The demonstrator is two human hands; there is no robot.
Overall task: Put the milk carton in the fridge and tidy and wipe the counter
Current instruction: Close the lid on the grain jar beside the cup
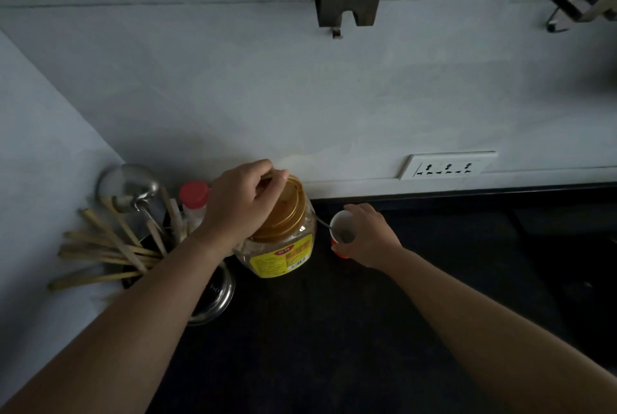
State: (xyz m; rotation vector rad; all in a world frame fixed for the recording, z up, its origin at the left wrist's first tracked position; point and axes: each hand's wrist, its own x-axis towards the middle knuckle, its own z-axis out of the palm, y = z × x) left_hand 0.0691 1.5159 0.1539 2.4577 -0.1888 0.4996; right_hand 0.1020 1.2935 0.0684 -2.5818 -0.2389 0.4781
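Milk carton is nowhere in the head view, so the fridge part of the job cannot be judged from here; what is going on looks like the tidying part. The left hand [241, 200] is curling over the gold lid [283, 210] of a clear plastic jar [282, 246] with a yellow label, fingertips [280, 176] closing on the lid's far rim, apparently to press or twist it shut. The right hand [369, 235] is wrapping loosely around a small cup [342, 230] with a spoon [329, 226] resting inside, the cup standing on the dark tabletop [334, 330] just beside the jar.

To do this well, the lid should be seated square before any turning, and the jar is probably going to want steadying, since one hand alone may spin it. The cup should be lifted level so the spoon is not tipping out. A utensil holder [133, 246] and a red-capped bottle [193, 196] are crowding the jar's left side, so it should be moved away from them.
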